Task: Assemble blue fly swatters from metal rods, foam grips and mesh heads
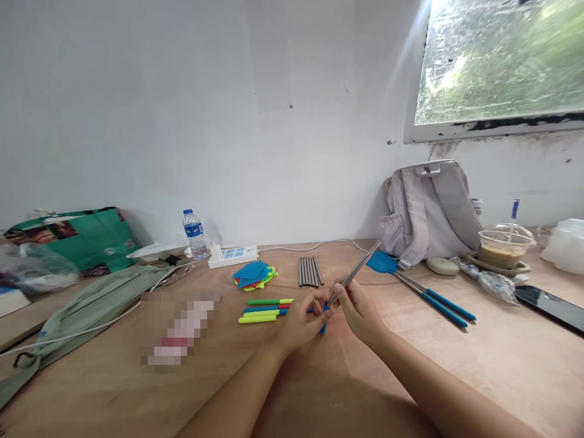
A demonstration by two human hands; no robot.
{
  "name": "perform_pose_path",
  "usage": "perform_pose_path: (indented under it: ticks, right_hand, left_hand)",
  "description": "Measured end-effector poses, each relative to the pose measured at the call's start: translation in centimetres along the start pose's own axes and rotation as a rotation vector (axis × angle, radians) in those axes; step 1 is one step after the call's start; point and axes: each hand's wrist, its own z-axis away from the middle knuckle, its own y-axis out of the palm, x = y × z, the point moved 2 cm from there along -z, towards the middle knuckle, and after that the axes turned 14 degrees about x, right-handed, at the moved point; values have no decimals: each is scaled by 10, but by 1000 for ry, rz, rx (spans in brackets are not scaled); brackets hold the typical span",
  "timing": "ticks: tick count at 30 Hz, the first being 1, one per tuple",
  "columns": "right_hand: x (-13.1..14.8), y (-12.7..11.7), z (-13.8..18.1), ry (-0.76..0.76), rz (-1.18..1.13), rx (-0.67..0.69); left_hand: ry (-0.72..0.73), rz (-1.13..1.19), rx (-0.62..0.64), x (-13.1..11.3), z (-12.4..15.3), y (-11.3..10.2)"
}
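My left hand [301, 316] is closed around a blue handle [323, 329], whose lower end sticks out below the fingers. My right hand [358, 309] grips a thin telescopic metal rod [364, 266] that slants up to the right. The rod's lower end meets the top of the handle; fingers hide how far it goes in. Just left of my hands lie several coloured handles [259, 318] in green, blue and yellow, partly covered by my left hand. Beyond them are a row of metal rods [309, 272] and a pile of coloured swatter heads [254, 275].
Two blue-handled fly swatters [440, 304] lie at the right, before a grey backpack [431, 210]. Further right are a drink cup [502, 246] and a black phone [554, 309]. A power strip [233, 256], water bottle [195, 234] and green bag [107, 240] stand toward the left.
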Motion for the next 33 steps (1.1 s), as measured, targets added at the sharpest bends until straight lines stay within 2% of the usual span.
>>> perform_pose_path:
  ticks: [6,17,20,23,25,27,30,32,33]
  right_hand:
    - [2,5,-2,15,79,24]
    - [-3,11,-2,0,172,68]
    - [-9,17,-2,27,140,98]
    - [-13,20,-1,46,114,121]
    - [-14,21,0,57,123,127]
    - [-14,21,0,84,112,122]
    - [-12,20,1,111,27,120]
    - [-10,18,2,78,6,121]
    - [-9,17,2,58,20,120]
  left_hand:
    - [37,28,69,-4,-1,3]
    - [-28,21,6,6,-2,4]
    - [-16,-29,39,10,0,0]
    - [16,-165,37,15,3,-15]
    - [-5,-282,-69,24,4,-33]
    - [-74,-386,-237,38,8,-56]
    - [-255,-485,-447,69,17,-88]
    - [-437,-547,-483,91,26,-106]
    - [-519,-581,-463,102,29,-112]
